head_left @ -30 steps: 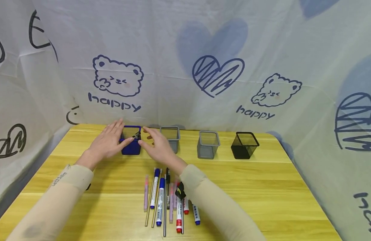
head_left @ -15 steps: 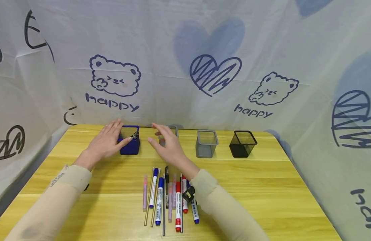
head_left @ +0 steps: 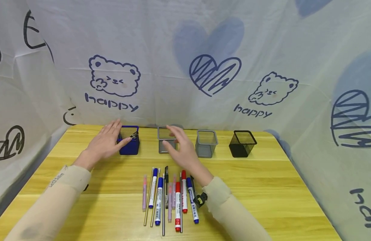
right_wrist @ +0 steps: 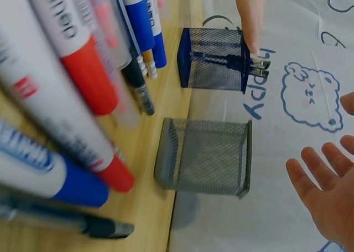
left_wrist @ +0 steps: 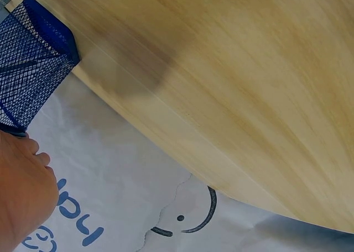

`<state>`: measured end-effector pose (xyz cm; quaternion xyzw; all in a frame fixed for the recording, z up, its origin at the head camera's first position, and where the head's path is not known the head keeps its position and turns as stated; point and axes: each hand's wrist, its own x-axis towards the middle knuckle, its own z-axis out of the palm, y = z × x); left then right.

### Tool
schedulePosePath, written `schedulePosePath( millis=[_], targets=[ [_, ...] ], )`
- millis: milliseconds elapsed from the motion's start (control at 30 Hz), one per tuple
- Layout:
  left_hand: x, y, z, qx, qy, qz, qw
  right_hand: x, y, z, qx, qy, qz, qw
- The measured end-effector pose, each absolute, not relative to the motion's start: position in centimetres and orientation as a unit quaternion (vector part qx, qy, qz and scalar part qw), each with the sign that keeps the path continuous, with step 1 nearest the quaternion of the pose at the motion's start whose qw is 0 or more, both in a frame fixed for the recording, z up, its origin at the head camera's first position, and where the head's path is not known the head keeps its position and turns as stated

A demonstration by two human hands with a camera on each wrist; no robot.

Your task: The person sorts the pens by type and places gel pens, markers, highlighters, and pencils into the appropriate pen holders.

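Note:
My left hand [head_left: 104, 142] rests against the left side of the blue mesh holder [head_left: 129, 147], its fingers fairly straight. Black pens [head_left: 134, 135] stick up over that holder's rim, near the left thumb; the right wrist view shows their metallic ends [right_wrist: 259, 68]. My right hand [head_left: 185, 150] hovers in front of the second, grey mesh holder [head_left: 166, 146], fingers apart and holding nothing. In the right wrist view the hand [right_wrist: 329, 191] is spread beside the grey holder [right_wrist: 204, 158], not touching it. The left wrist view catches the blue holder [left_wrist: 33, 64] beside the hand [left_wrist: 25, 191].
Another grey holder [head_left: 205, 147] and a black one [head_left: 241, 149] stand further right. Several markers, pens and thin rods lie at the middle front, among them a red-capped marker [head_left: 177, 207] and a blue-capped one [head_left: 159, 202]. A printed cloth [head_left: 161, 43] hangs behind the table [head_left: 281, 201].
My right hand has moved right, away from the blue holder, past the first grey holder's front, uncovering more of it and the markers. My left hand has stayed at the blue holder.

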<state>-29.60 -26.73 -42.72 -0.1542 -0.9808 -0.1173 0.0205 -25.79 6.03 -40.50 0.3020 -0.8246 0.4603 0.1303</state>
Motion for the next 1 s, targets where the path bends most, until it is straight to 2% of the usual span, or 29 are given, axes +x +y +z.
schedulePosePath(
  millis=[400,1000],
  targets=[
    [-29.6,-26.7,-42.8,-0.151,-0.981,-0.118,0.017,-25.2,9.6,-42.7,0.287,-0.834,0.446,0.151],
    [-29.7,-26.8,-42.9,-0.152,-0.981,-0.12,0.018,-24.7,13.7,-45.8,0.255,-0.883,0.387,0.075]
  ],
)
